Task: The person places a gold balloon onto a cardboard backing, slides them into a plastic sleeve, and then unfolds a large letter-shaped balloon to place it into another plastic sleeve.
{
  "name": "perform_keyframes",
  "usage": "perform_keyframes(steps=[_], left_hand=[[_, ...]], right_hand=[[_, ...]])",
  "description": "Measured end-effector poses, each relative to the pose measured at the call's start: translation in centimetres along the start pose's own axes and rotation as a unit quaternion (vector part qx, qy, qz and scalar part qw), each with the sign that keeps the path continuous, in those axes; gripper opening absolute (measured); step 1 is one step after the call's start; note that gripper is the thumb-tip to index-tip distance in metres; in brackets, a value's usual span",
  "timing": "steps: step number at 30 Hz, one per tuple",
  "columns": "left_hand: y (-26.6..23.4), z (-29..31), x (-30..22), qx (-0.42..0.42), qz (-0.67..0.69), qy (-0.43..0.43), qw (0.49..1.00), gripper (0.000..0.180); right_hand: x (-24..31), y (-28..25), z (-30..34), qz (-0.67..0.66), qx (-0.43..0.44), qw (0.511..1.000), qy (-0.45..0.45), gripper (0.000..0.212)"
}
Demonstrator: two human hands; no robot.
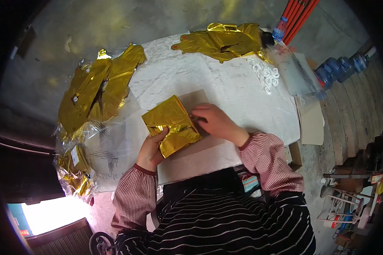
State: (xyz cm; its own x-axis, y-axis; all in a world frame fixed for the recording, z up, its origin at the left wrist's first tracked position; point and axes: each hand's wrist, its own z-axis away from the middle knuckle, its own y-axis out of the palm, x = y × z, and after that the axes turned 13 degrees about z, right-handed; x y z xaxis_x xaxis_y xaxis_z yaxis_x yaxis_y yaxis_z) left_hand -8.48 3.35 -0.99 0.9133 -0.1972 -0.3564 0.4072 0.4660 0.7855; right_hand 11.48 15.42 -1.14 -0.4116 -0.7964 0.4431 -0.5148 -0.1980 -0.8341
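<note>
A folded gold foil sheet, flattened into a rough square packet, is tilted above the middle of the table. My left hand grips its lower left edge, the thumb lying across the foil's front. Beside its right edge is my right hand, fingers curled; whether the fingertips touch the foil, or hold anything, is hidden. Under the packet a flat grey-brown cardboard sheet lies on the white table.
Crumpled gold foil and clear plastic bags cover the table's left side. More gold foil lies at the far edge. White rings sit at the far right, near a plastic-wrapped stack. Large blue water bottles stand beyond.
</note>
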Motion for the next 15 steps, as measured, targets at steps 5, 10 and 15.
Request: perform_keyframes(steps=[5, 10, 15], left_hand=[[0.4, -0.5, 0.2, 0.017, -0.056, -0.012, 0.998, 0.034], [2.9, -1.6, 1.4, 0.027, -0.115, -0.045, 0.992, 0.034], [4.0, -2.3, 3.3, 0.065, -0.136, -0.068, 0.986, 0.032]], right_hand=[[1.6, -3.8, 4.9, -0.054, 0.008, 0.988, 0.145, 0.027], [3.0, -2.8, 8.7, 0.116, 0.017, 0.991, 0.059, 0.032], [4.2, -3.7, 9.9, 0.138, 0.021, 0.988, 0.072, 0.032]])
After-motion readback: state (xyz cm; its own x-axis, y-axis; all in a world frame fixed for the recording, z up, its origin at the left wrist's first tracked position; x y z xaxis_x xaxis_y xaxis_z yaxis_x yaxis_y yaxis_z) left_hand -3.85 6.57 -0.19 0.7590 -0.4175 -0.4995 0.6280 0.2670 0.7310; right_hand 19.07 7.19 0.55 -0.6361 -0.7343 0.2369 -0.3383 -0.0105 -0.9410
